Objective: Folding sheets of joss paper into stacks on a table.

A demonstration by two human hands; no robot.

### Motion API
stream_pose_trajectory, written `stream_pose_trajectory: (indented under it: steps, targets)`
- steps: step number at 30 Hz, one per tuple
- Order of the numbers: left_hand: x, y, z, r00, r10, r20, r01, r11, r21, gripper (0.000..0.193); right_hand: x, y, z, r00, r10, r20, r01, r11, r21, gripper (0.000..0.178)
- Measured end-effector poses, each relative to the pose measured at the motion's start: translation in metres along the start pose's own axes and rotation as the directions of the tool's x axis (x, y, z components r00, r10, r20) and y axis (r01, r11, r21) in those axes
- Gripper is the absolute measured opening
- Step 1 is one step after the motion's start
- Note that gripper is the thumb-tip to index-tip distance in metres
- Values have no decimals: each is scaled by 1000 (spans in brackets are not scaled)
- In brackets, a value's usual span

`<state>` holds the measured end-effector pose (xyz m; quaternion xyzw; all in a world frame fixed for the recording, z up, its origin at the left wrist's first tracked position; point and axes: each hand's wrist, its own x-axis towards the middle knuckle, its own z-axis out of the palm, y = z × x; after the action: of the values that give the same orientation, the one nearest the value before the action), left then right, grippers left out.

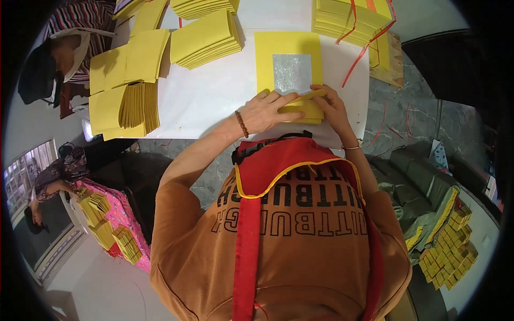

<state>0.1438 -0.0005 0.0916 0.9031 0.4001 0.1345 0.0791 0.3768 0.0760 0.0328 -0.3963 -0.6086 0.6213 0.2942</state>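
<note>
A yellow paper sheet (pixel 263 59) with a silver foil square (pixel 292 72) lies on the white table, its near part lifted into a fold. My left hand (pixel 267 111), with a brown bead bracelet at the wrist, grips the raised flap from the left, fingers and thumb on either side of it. From the right, my right hand (pixel 333 107) pinches the same flap near its right end. The fingers partly cover the fold, so its underside is hidden. More yellow paper shows below the flap, close to the table's near edge; whether it is the same sheet I cannot tell.
Stacks of folded yellow paper (pixel 206 40) and fanned bundles (pixel 140 107) cover the table's left side. A tall yellow stack (pixel 348 21) with red strings stands far right. Other people are at the left. Tied yellow bundles (pixel 448 254) lie beyond the green sofa (pixel 415 176).
</note>
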Motion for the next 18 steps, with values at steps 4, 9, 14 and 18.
stream_pose_trajectory:
  steps: [4,9,14,18]
  targets:
    - [1,-3,6,992,-115,52,120,989,-84,56,0,1,-2,998,19,53,-20,1000,5,28]
    - [1,-11,7,995,-72,64,80,989,-126,62,1,-2,2,999,40,23,-42,992,122,24]
    - [-1,-21,10,999,-32,28,37,977,-212,55,2,-6,-1,999,14,48,-19,996,89,24]
    - [1,-25,8,1000,-15,23,20,964,-265,51,2,-4,-5,992,74,107,-83,994,73,27]
